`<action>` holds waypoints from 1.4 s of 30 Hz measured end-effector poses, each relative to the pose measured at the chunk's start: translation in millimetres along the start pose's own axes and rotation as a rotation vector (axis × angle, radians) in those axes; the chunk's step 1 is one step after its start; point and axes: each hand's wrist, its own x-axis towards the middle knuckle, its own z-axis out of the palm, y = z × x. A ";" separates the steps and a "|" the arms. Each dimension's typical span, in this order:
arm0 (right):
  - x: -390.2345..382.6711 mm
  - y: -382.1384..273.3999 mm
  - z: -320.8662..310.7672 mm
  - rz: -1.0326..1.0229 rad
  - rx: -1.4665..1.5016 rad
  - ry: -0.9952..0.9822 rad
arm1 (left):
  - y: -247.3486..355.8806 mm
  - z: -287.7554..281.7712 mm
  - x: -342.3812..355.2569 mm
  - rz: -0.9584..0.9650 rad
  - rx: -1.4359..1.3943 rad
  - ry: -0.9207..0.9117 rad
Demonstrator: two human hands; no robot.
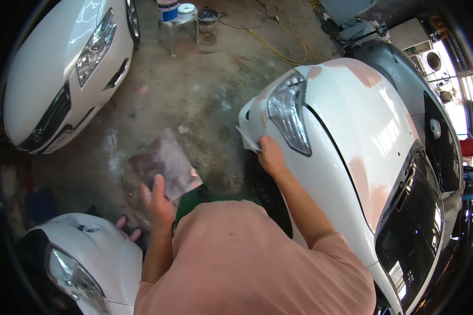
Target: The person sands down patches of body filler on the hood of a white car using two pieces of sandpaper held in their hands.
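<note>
My left hand (159,203) is closed on a limp grey-brown sheet (165,163) that looks like sandpaper, held over the concrete floor; motion blurs it somewhat. To the right, my right hand (271,156) is at the front corner of a white car (326,121), below its headlight (290,115). Its fingers grip a thin pale flap (248,138) at the bumper's edge. Whether that flap is paper or part of the bumper, I cannot tell. Pinkish filler patches (367,191) mark the hood and fender.
Another white car (58,68) stands at the far left, and a white vehicle front (94,252) at the near left. A small stool (184,21) bears tins, with a bucket (208,18) beside it. A yellow cable (278,52) crosses the floor. A grey car (404,79) stands behind.
</note>
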 end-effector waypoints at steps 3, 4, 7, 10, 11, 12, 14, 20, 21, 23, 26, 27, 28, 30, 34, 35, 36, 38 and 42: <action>-19.0 21.2 89.5 0.220 0.032 -0.147 | 51.9 -33.1 46.4 0.103 -0.050 0.081; -30.8 29.7 111.1 0.319 0.057 -0.212 | 63.6 -46.9 61.7 0.138 -0.052 0.124; -64.3 28.5 136.5 0.665 0.027 -0.599 | 88.5 -69.7 96.8 0.216 -0.002 0.232; -92.6 27.0 146.1 0.645 -0.075 -0.926 | 100.6 -72.3 123.4 0.213 0.023 0.331; -95.5 28.2 153.1 0.613 -0.106 -1.018 | 98.8 -73.2 131.2 0.193 0.018 0.315; -91.5 28.4 162.9 0.597 -0.106 -0.990 | 93.2 -76.3 140.5 0.174 0.013 0.302; -78.3 26.4 180.5 0.574 -0.108 -0.933 | 89.3 -68.1 160.9 0.109 0.024 0.302; 84.4 -15.7 214.8 0.689 0.020 -0.858 | 89.7 -48.7 250.8 0.054 0.070 0.168; 118.6 -28.5 214.8 0.692 0.040 -0.781 | 93.6 -43.4 272.0 0.060 0.087 0.143; 188.8 -53.4 209.8 0.701 0.081 -0.625 | 104.7 -27.1 315.6 0.063 0.120 0.163; 288.2 -59.3 221.5 0.736 0.175 -0.528 | 126.7 -4.2 383.9 0.041 0.169 0.157; 320.8 -61.8 224.2 0.714 0.220 -0.492 | 132.6 3.5 406.4 0.035 0.180 0.146; 355.4 -65.1 224.4 0.689 0.259 -0.456 | 138.5 15.1 428.0 0.023 0.203 0.148; 419.4 -69.7 225.9 0.650 0.324 -0.390 | 147.3 39.2 465.5 -0.004 0.250 0.156; 513.7 -82.6 226.1 0.653 0.399 -0.346 | 150.0 66.4 528.8 -0.010 0.191 0.166; 531.2 -87.9 223.9 0.663 0.414 -0.353 | 149.9 74.3 540.8 -0.032 0.167 0.178; 545.0 -86.7 231.9 0.652 0.430 -0.332 | 152.3 81.8 553.7 -0.032 0.139 0.202; 553.8 -81.2 244.9 0.623 0.478 -0.294 | 146.7 93.7 579.3 -0.097 0.129 0.154; 567.4 -105.8 224.8 0.773 0.960 -0.300 | 145.0 105.4 633.0 -0.168 0.199 0.005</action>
